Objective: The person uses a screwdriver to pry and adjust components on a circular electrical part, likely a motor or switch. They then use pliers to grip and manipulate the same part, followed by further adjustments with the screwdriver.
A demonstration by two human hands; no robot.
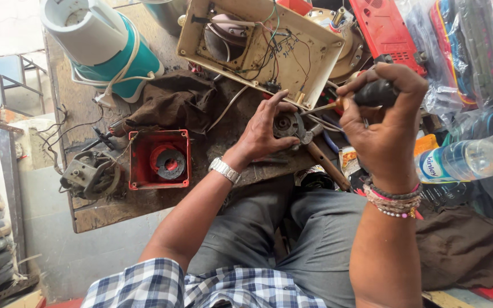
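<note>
The left hand (266, 128) rests on the counter (95, 208), its fingers curled around a small round metal motor part (285, 124), holding it steady just below the open cream housing (258, 48). The right hand (386, 122) is raised beside it, fingers shut tight on the dark handle of a screwdriver (360, 97); the shaft points left, with its tip near the motor part, just above the left fingers. Whether the tip touches the part cannot be told.

Loose wires run inside the housing and spill out toward the hands. A wooden-handled tool (326, 165) lies on the counter edge between the two wrists. To the left sit a brown cloth (172, 102), a red square case (160, 159) with a round piece inside, and a grey motor (89, 174) beside it. A white and teal appliance (104, 43) lies at the far left corner. A plastic bottle (469, 159) lies at the right, near the right wrist.
</note>
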